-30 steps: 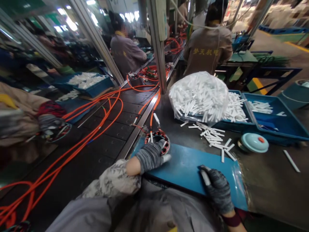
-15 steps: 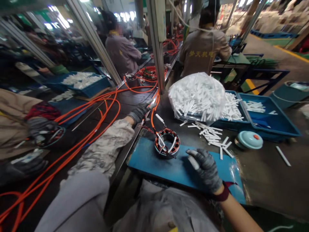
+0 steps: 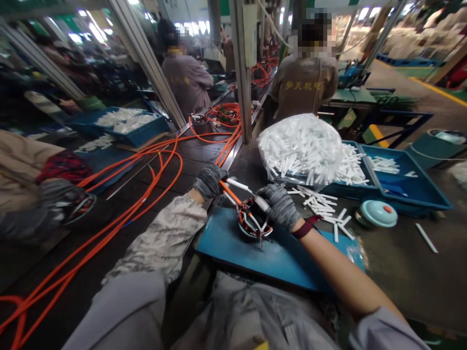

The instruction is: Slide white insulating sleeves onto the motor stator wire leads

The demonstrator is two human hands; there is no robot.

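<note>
A ring-shaped motor stator (image 3: 242, 226) with orange and white leads sits on a blue board (image 3: 226, 248) in front of me. My gloved right hand (image 3: 280, 205) is closed on the stator's far right rim, its thumb over the edge. My gloved left hand (image 3: 210, 181) is closed around an orange cable (image 3: 230, 192) that runs to the stator. Beside that cable, a white sleeve tube (image 3: 238, 184) points from the left hand toward the ring. The left fingertips are partly hidden.
Loose white tubes (image 3: 321, 204) lie right of the stator, below a clear bag of tubes (image 3: 301, 146) and blue bins (image 3: 419, 189). A light-blue round container (image 3: 378, 214) stands nearby. Long orange cables (image 3: 120, 233) cross the left bench, where a co-worker's gloved hands (image 3: 54, 194) work.
My left hand has drawn back toward me along the orange cable. My right hand has moved left from over the board onto the stator, which now looks tilted.
</note>
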